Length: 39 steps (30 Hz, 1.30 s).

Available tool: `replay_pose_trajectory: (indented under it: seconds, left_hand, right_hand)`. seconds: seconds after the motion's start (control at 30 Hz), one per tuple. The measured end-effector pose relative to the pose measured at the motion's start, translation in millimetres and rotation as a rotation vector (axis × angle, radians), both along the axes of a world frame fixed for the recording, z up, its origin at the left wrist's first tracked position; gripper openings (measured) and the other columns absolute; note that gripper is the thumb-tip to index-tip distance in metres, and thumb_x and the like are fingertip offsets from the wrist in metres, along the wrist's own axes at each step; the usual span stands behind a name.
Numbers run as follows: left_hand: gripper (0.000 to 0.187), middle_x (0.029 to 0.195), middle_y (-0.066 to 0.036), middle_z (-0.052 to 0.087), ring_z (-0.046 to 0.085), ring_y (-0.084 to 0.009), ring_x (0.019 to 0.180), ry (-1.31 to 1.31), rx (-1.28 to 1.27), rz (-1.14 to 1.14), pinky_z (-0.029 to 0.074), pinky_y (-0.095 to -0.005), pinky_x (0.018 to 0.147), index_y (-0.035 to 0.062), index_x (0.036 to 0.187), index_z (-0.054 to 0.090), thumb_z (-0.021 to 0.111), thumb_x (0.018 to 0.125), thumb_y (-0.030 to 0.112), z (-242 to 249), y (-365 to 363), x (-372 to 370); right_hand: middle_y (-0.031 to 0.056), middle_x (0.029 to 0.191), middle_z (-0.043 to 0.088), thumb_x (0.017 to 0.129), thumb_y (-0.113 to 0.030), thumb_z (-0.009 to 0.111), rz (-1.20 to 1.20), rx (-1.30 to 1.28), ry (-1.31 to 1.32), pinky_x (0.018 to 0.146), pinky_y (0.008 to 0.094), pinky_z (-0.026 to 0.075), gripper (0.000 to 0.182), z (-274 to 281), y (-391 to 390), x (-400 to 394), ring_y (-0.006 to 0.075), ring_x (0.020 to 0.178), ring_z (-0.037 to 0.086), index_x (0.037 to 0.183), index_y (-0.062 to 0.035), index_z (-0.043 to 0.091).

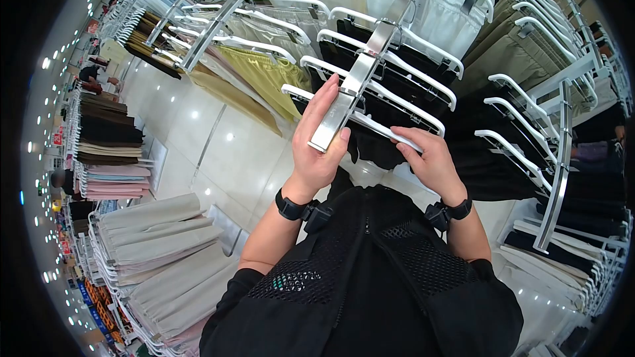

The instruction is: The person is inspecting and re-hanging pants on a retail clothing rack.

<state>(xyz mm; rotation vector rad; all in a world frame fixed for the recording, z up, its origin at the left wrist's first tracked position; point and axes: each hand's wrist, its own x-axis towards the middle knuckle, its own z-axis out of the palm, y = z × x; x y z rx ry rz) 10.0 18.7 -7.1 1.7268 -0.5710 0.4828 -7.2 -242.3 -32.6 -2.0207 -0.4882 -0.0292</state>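
Observation:
My left hand (317,142) is at the front end of a flat metal display rail (334,116). Its fingers lie stretched along the rail's left side, with the thumb on the right side. My right hand (430,162) pinches the right end of the front white hanger (377,125), fingers closed around it. That hanger runs behind my left hand, its left end showing beyond the fingers. Black trousers (403,96) hang from several white hangers further along the same rail. My hands hide part of the front hanger and the garment below it.
Yellow-green trousers (261,66) hang on the rack at left. Another metal rail (559,178) juts out at right, with white hangers and dark garments. Beige trousers (159,251) hang at lower left. A pale tiled floor (228,145) lies between the racks.

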Motion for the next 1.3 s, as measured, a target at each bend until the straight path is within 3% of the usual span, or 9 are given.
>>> replay_pose_trajectory:
  seconds: [0.33, 0.4, 0.43, 0.5, 0.63, 0.7, 0.93, 1.0, 1.3]
  left_hand:
    - [0.066, 0.160, -0.028, 0.051, 0.049, -0.0400, 0.150, -0.011, 0.021, 0.025, 0.037, -0.0451, 0.123, -0.0075, 0.152, 0.052, 0.068, 0.090, 0.009, 1, 0, -1]
    - [0.069, 0.163, -0.025, 0.048, 0.045, -0.0355, 0.153, 0.020, 0.035, 0.011, 0.031, -0.0455, 0.126, -0.0068, 0.155, 0.050, 0.069, 0.098, 0.027, -1, 2, -1]
    - [0.069, 0.163, -0.025, 0.048, 0.045, -0.0355, 0.153, 0.020, 0.035, 0.011, 0.031, -0.0455, 0.126, -0.0068, 0.155, 0.050, 0.069, 0.098, 0.027, 0, 2, -1]
    - [0.065, 0.159, -0.027, 0.052, 0.049, -0.0399, 0.150, -0.010, 0.038, 0.023, 0.037, -0.0453, 0.123, -0.0068, 0.152, 0.053, 0.068, 0.091, 0.010, 3, 1, -1]
    - [0.064, 0.159, -0.026, 0.053, 0.050, -0.0397, 0.149, -0.015, 0.048, 0.025, 0.037, -0.0447, 0.123, -0.0065, 0.151, 0.054, 0.068, 0.091, 0.010, 3, 1, -1]
    - [0.064, 0.158, -0.026, 0.053, 0.050, -0.0396, 0.149, -0.011, 0.047, 0.026, 0.037, -0.0442, 0.122, -0.0065, 0.151, 0.055, 0.068, 0.091, 0.009, 4, 1, -1]
    - [0.064, 0.158, -0.026, 0.054, 0.051, -0.0392, 0.148, 0.058, -0.007, 0.022, 0.038, -0.0439, 0.122, -0.0067, 0.150, 0.055, 0.068, 0.089, 0.008, 1, 1, -2]
    - [0.063, 0.164, -0.022, 0.047, 0.061, -0.0315, 0.138, 0.024, 0.082, 0.002, 0.059, -0.0363, 0.097, -0.0039, 0.156, 0.049, 0.066, 0.101, 0.021, -5, 6, 1]
    - [0.063, 0.163, -0.022, 0.047, 0.070, -0.0312, 0.124, 0.057, -0.028, -0.036, 0.059, -0.0353, 0.096, -0.0034, 0.158, 0.047, 0.065, 0.102, 0.017, -4, 0, -1]
  right_hand:
    - [0.0139, 0.112, 0.079, 0.100, -0.004, 0.067, -0.039, 0.010, 0.040, 0.091, 0.0335, 0.058, 0.032, -4, 4, 2, 0.0262, 0.102, 0.077, 0.131, -0.0003, 0.071]
    - [0.0138, 0.112, 0.079, 0.100, -0.005, 0.067, -0.047, 0.033, 0.023, 0.092, 0.0333, 0.057, 0.033, -7, 4, 3, 0.0262, 0.103, 0.077, 0.132, -0.0003, 0.071]
    - [0.0138, 0.112, 0.079, 0.100, -0.005, 0.067, -0.047, 0.033, 0.023, 0.092, 0.0333, 0.057, 0.033, -7, 5, 3, 0.0262, 0.103, 0.077, 0.132, -0.0003, 0.071]
    - [0.0158, 0.111, 0.078, 0.100, -0.006, 0.068, -0.051, 0.044, 0.008, 0.087, 0.0355, 0.059, 0.031, -8, 5, 3, 0.0294, 0.101, 0.077, 0.130, -0.0020, 0.072]
    - [0.0155, 0.111, 0.078, 0.100, -0.006, 0.069, -0.041, 0.063, 0.048, 0.087, 0.0351, 0.059, 0.031, -6, 5, 2, 0.0289, 0.100, 0.077, 0.131, -0.0020, 0.072]
    - [0.0116, 0.112, 0.079, 0.100, -0.007, 0.068, -0.026, 0.048, 0.099, 0.091, 0.0319, 0.057, 0.033, -4, 5, 0, 0.0211, 0.103, 0.076, 0.133, -0.0016, 0.071]
    - [0.0108, 0.112, 0.079, 0.101, -0.007, 0.069, -0.010, 0.063, 0.128, 0.092, 0.0312, 0.057, 0.035, -7, 6, -1, 0.0201, 0.103, 0.076, 0.135, -0.0026, 0.070]
    - [0.0105, 0.113, 0.079, 0.100, -0.008, 0.069, -0.012, 0.069, 0.116, 0.092, 0.0310, 0.057, 0.035, -10, 6, -1, 0.0194, 0.103, 0.076, 0.135, -0.0026, 0.070]
    - [0.0100, 0.108, 0.080, 0.101, -0.008, 0.069, -0.020, 0.090, 0.180, 0.089, 0.0298, 0.057, 0.036, -14, 4, -4, 0.0159, 0.097, 0.075, 0.137, -0.0021, 0.069]
